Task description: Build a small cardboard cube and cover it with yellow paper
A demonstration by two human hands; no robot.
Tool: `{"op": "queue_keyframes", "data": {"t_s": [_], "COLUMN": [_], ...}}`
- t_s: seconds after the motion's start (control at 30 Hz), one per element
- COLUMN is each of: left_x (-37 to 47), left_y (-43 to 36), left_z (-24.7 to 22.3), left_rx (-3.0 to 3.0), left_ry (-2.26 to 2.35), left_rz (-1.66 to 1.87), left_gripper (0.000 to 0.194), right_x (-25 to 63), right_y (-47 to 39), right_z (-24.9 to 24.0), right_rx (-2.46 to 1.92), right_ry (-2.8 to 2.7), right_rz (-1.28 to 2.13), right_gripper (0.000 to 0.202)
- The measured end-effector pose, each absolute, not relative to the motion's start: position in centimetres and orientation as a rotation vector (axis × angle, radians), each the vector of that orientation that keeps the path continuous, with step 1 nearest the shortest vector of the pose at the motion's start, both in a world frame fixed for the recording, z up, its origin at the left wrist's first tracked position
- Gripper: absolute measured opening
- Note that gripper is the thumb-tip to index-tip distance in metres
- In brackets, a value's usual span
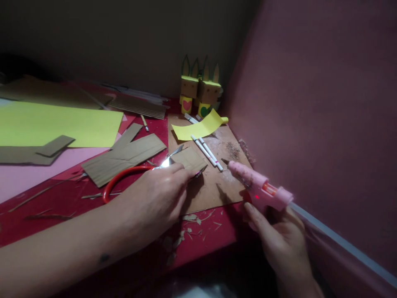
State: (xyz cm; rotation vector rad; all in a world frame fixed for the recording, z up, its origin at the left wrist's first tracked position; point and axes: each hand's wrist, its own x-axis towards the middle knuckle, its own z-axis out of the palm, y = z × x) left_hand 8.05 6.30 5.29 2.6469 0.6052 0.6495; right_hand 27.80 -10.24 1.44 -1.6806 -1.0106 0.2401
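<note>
My right hand (281,236) grips a pink glue gun (257,186) by its handle, and a small red light glows on its side. The nozzle points left, above the brown board (214,194). Fingers closed, my left hand (166,190) holds a small piece of cardboard (190,158) over that board. Partly hidden behind the left hand lie scissors with red handles (119,173) and shiny blades. Several white sticks (207,152), perhaps markers or rolled paper, lie on the board beyond the hands, next to a curled yellow paper strip (198,127).
Two cardboard figures with pointed ears (200,89) stand at the back by the pink wall (319,103). Left are a yellow sheet (58,124), cardboard strips (125,159) and a pencil (144,123). Scraps (192,219) litter the red table (214,236) near its front edge.
</note>
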Motion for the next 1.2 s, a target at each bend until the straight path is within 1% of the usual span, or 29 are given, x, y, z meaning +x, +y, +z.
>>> {"op": "queue_keyframes", "data": {"t_s": [0.07, 0.13, 0.2, 0.27, 0.37, 0.5, 0.57, 0.67, 0.7, 0.73, 0.8, 0.87, 1.0, 1.2], "left_x": [8.1, 8.0, 8.0, 7.9, 7.9, 8.0, 7.9, 7.8, 7.8, 7.8, 7.7, 7.7, 7.6, 7.1], "left_y": [6.3, 6.3, 6.4, 6.5, 6.5, 6.6, 6.6, 6.7, 6.7, 6.8, 6.8, 6.9, 7.1, 7.7], "left_z": [5.1, 5.0, 4.8, 4.7, 4.6, 4.6, 4.6, 4.5, 4.5, 4.5, 4.5, 4.6, 4.9, 5.1], "left_rx": [2.656, 2.664, 2.673, 2.671, 2.659, 2.674, 2.678, 2.665, 2.659, 2.652, 2.637, 2.613, 2.581, 2.595], "left_ry": [0.592, 0.573, 0.564, 0.558, 0.552, 0.553, 0.548, 0.547, 0.550, 0.553, 0.541, 0.532, 0.511, 0.538], "left_rz": [0.673, 0.685, 0.705, 0.727, 0.745, 0.749, 0.754, 0.754, 0.749, 0.744, 0.732, 0.720, 0.703, 0.650], "left_gripper": [0.041, 0.040, 0.039, 0.038, 0.037, 0.037, 0.038, 0.037, 0.036, 0.035, 0.034, 0.034, 0.033, 0.035], "right_x": [28.8, 30.1, 31.5, 32.5, 33.7, 34.5, 34.3, 32.9, 32.3, 31.7, 30.8, 30.4, 30.3, 30.1], "right_y": [-9.4, -8.3, -7.1, -5.9, -4.6, -4.1, -4.3, -4.6, -4.6, -4.3, -3.2, -1.5, 2.4, 4.6], "right_z": [0.9, 0.2, -0.5, -1.0, -1.4, -0.6, 0.4, 2.4, 3.0, 3.7, 4.6, 5.0, 4.9, 4.5], "right_rx": [-1.767, -1.859, -1.978, -2.138, -2.288, -2.342, -2.345, -2.252, -2.140, -1.985, -1.690, -1.528, -1.473, -1.392], "right_ry": [-1.177, -1.307, -1.437, -1.473, -1.496, -1.602, -1.635, -1.565, -1.577, -1.647, -1.826, -1.995, -2.152, -2.193], "right_rz": [0.033, -0.277, -0.486, -0.520, -0.500, -0.403, -0.378, -0.419, -0.381, -0.253, 0.133, 0.373, 0.536, 0.579], "right_gripper": [0.029, 0.043, 0.057, 0.065, 0.070, 0.068, 0.060, 0.043, 0.042, 0.046, 0.062, 0.077, 0.089, 0.082]}}
